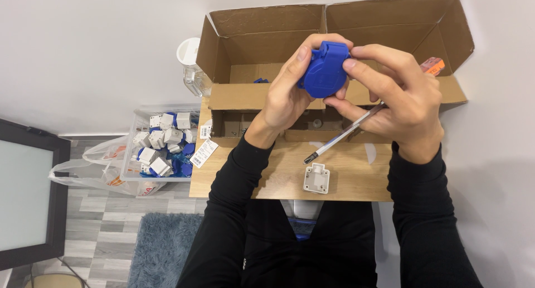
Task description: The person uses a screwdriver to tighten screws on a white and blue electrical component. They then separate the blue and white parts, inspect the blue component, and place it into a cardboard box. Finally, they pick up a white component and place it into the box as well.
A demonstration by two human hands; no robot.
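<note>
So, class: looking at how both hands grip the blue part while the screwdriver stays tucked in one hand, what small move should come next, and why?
Probably turn the blue socket cover in the left hand and bring the screwdriver tip to it. The right hand grips the tool with its tip pointing away towards the white socket piece on the wooden table.

Long black sleeves reach both wrists, leaving the left hand [285,98] and right hand [401,104] bare.

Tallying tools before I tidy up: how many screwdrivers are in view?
1. The screwdriver is held in the right hand, orange handle up by the cardboard box, tip over the wooden table. Others may be hidden inside the box.
</note>
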